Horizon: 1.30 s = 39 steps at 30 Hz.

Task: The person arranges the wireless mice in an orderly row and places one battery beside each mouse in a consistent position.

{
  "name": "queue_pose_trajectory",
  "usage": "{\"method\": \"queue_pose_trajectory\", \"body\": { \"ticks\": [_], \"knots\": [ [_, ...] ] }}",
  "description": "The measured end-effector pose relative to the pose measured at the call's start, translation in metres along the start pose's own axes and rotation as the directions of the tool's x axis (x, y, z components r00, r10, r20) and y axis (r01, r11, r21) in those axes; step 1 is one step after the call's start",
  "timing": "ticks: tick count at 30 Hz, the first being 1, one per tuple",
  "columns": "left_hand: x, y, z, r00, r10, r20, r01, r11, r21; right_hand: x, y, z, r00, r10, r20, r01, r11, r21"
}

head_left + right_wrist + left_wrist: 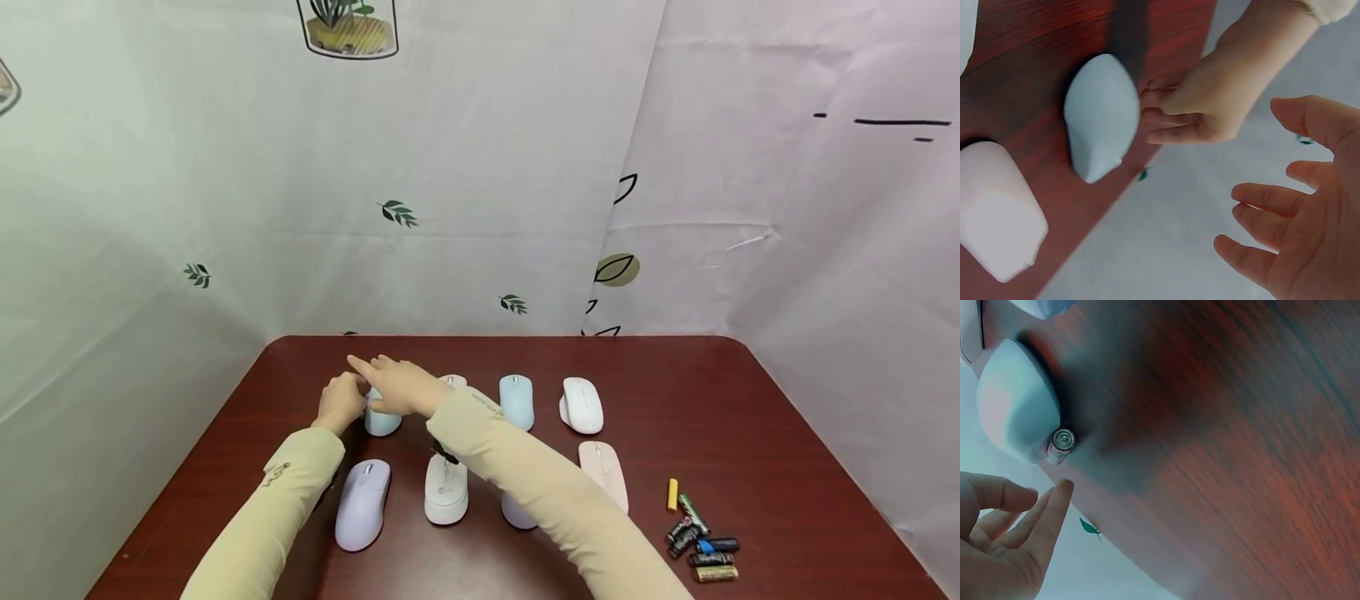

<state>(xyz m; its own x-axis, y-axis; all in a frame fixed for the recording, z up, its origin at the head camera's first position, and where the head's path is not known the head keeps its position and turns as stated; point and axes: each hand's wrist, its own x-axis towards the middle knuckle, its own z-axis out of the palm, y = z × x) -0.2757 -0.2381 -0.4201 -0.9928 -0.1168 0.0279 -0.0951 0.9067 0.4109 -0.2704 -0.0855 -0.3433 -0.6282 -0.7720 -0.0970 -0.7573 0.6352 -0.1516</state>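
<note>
At the table's back left sits a light blue mouse (384,422), between my two hands. A small battery (1061,445) lies against its side in the left wrist view, one round end showing. My left hand (341,402) is at the mouse's left; its fingertips are close to the battery and nothing is between thumb and fingers. Over the mouse reaches my right hand (403,387), its fingers spread and holding nothing. The right wrist view shows the mouse's smooth back, with the left hand's fingers beside it.
Lavender (363,504) and white (446,490) mice lie in front. Another light blue mouse (517,402), a white one (582,406) and a pink one (602,468) are to the right. My right arm partly covers another lavender mouse (517,513). Several batteries (684,542) lie front right.
</note>
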Motion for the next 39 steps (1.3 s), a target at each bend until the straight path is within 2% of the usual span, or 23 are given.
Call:
{"method": "queue_pose_trajectory", "body": {
  "ticks": [2,5,8,11,16,21,23,26,30,33,39],
  "knots": [
    [-0.001,0.002,-0.002,0.999,0.013,-0.033,-0.013,1.0,-0.002,-0.009,-0.001,-0.004,1.0,-0.018,-0.025,0.017,1.0,-0.024],
    [-0.003,0.011,-0.008,0.993,0.033,-0.11,-0.036,0.999,-0.024,-0.024,-0.002,-0.009,0.996,-0.045,-0.082,0.034,0.991,-0.129],
    [-0.006,0.024,-0.018,0.976,0.072,-0.206,-0.086,0.995,-0.057,-0.038,-0.001,-0.011,0.982,-0.087,-0.165,0.042,0.964,-0.261],
    [-0.012,0.039,-0.027,0.962,0.105,-0.252,-0.133,0.986,-0.099,-0.054,0.001,-0.014,0.963,-0.128,-0.238,0.045,0.945,-0.325],
    [-0.024,0.067,-0.03,0.96,0.14,-0.244,-0.179,0.973,-0.148,-0.082,0.002,-0.019,0.935,-0.192,-0.299,0.082,0.936,-0.343],
    [-0.037,0.095,-0.027,0.958,0.194,-0.211,-0.231,0.958,-0.17,-0.107,0.003,-0.022,0.902,-0.237,-0.36,0.131,0.947,-0.294],
    [-0.042,0.106,-0.026,0.952,0.221,-0.212,-0.261,0.949,-0.179,-0.116,0.005,-0.023,0.887,-0.248,-0.39,0.159,0.956,-0.247],
    [-0.051,0.121,-0.024,0.931,0.283,-0.23,-0.325,0.93,-0.171,-0.129,0.01,-0.025,0.862,-0.272,-0.428,0.225,0.961,-0.159],
    [-0.064,0.136,-0.018,0.875,0.4,-0.273,-0.437,0.895,-0.09,-0.147,0.017,-0.024,0.822,-0.31,-0.478,0.331,0.943,-0.041],
    [-0.073,0.143,-0.014,0.841,0.458,-0.289,-0.488,0.872,-0.038,-0.165,0.025,-0.02,0.799,-0.31,-0.516,0.361,0.933,-0.001],
    [-0.084,0.154,-0.002,0.81,0.52,-0.27,-0.544,0.839,-0.016,-0.199,0.051,-0.01,0.772,-0.23,-0.592,0.324,0.944,0.056]
  ]
}}
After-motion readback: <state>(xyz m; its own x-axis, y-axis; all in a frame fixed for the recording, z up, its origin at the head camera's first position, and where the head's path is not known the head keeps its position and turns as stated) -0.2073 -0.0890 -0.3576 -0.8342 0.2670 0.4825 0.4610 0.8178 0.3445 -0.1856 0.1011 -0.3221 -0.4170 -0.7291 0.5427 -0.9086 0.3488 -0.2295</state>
